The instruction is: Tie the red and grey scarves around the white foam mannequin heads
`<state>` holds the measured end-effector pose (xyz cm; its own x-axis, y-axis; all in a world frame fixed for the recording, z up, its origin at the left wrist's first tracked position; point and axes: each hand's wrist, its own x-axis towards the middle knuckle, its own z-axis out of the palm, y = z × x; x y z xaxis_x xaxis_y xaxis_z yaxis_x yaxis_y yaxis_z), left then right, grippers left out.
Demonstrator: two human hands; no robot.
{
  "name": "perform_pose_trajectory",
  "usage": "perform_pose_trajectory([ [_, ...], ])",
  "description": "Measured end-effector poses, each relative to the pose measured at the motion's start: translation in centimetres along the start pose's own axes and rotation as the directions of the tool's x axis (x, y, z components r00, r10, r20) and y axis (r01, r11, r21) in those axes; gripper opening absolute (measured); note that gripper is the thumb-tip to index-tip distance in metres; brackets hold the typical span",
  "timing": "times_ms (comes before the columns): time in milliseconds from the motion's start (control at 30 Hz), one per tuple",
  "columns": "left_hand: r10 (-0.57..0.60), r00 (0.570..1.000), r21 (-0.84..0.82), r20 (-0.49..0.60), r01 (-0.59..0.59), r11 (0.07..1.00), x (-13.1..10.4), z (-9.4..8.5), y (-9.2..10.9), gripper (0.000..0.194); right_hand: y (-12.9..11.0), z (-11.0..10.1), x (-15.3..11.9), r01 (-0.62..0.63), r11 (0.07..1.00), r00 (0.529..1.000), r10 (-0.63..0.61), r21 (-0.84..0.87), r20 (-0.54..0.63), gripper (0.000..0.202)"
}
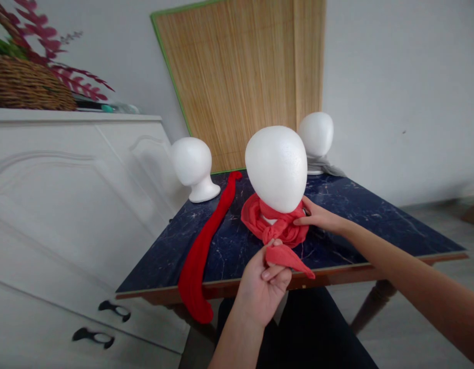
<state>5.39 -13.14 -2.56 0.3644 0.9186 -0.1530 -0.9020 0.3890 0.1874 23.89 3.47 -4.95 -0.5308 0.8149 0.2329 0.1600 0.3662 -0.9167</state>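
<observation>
Just right of the frame's centre, a coral scarf [289, 234] circles the neck of a white foam mannequin head [276, 166] on the desk [375, 220], whose upright stance probably makes the neck easy to reach. At lower centre the left hand [264, 282] pinches the scarf's front end, apparently keeping it clear of the loop; the right hand [323, 215] touches the loop's right side, perhaps steadying it, though its partly hidden fingers leave any grip uncertain.

- The pink scarf [286, 229] is thin, crinkly cloth.
- The long red scarf [201, 243] is cloth, not shiny.
- The front head [275, 166] looks smooth, like foam.
- The table top [348, 197] looks smooth.
</observation>
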Motion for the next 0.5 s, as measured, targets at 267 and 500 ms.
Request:
perform_pose_trajectory([
  [267,-0.044,0.999,-0.002,-0.020,0.044,0.999,0.7,-0.9,-0.9,0.035,1.7,-1.4,-0.2,0.043,0.999,0.993,-0.044,0.010,0.105,0.109],
  [500,0.006,1.000,0.311,0.009,-0.008,0.951,-0.9,-0.9,-3.8,0.024,2.1,-0.1,0.2,0.046,0.981,0.998,-0.054,-0.188,-0.036,0.103],
])
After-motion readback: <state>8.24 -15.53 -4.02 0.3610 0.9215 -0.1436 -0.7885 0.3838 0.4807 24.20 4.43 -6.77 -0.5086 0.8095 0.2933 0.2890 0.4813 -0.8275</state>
